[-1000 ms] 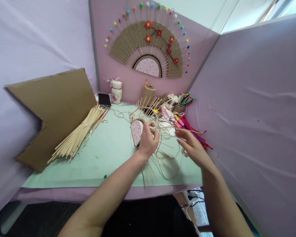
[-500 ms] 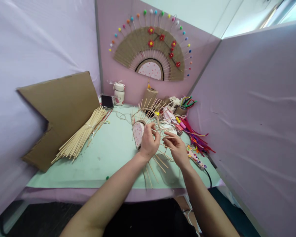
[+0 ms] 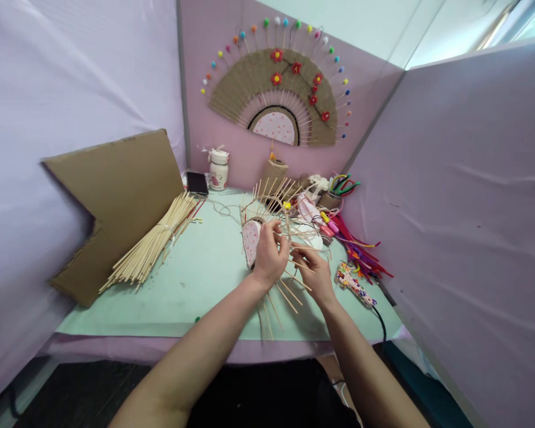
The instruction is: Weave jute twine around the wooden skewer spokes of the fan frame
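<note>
A half-round piece with a pink dotted face (image 3: 251, 242) and thin sticks (image 3: 289, 297) fanning out from it is held over the table. My left hand (image 3: 271, 252) has its fingers curled round the sticks beside the dotted face. To its right, my right hand (image 3: 312, 274) pinches among the sticks and twine, fingertips close to a stick. Twine (image 3: 288, 221) runs in and out between the sticks above my hands. Which strand lies between my right fingertips is too small to tell.
Bundled sticks (image 3: 149, 246) and bent cardboard (image 3: 120, 196) are at left. A bottle (image 3: 218, 171), phone (image 3: 197, 183) and twine spool (image 3: 275, 171) stand behind. Pipe cleaners (image 3: 359, 252) and a patterned glue gun (image 3: 356, 286) lie right. A finished fan (image 3: 249, 77) hangs on the wall.
My right hand has moved slightly left and down, closer to my left hand and the sticks. My left hand keeps its hold. The whole view has shifted a little.
</note>
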`<action>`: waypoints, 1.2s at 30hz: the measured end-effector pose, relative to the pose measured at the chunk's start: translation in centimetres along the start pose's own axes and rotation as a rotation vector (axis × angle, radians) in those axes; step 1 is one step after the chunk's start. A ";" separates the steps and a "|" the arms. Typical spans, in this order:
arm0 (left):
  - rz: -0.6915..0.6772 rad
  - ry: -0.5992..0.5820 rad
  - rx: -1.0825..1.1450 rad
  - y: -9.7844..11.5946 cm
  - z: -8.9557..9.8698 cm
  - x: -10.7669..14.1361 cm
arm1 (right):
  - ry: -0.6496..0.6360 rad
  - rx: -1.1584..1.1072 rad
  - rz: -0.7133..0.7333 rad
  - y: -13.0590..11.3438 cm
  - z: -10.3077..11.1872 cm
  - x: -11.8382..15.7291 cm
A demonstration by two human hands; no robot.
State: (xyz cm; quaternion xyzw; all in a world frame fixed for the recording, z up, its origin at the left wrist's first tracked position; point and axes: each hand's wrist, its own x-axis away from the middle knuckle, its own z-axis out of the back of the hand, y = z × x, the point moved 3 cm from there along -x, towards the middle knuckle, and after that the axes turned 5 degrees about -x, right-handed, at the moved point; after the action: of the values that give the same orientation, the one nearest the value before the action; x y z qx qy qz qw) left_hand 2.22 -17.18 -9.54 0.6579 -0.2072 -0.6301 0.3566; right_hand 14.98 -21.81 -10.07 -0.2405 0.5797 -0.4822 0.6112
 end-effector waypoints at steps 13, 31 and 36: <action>-0.086 0.033 -0.063 1.3 2.0 -0.3 | -0.038 0.007 -0.022 -0.3 -1.1 0.3; -0.032 0.008 -0.013 1.0 2.3 -0.6 | -0.001 -0.454 -0.391 -3.3 0.4 2.0; -0.103 0.003 -0.037 1.4 2.5 -0.6 | 0.027 -0.505 -0.438 -4.6 1.2 2.4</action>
State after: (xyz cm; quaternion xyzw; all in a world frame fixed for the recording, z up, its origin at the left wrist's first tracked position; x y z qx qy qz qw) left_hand -0.05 -18.16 -7.98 0.6619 -0.1608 -0.6504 0.3361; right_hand 14.32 -26.20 -7.03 -0.4966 0.6237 -0.4463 0.4064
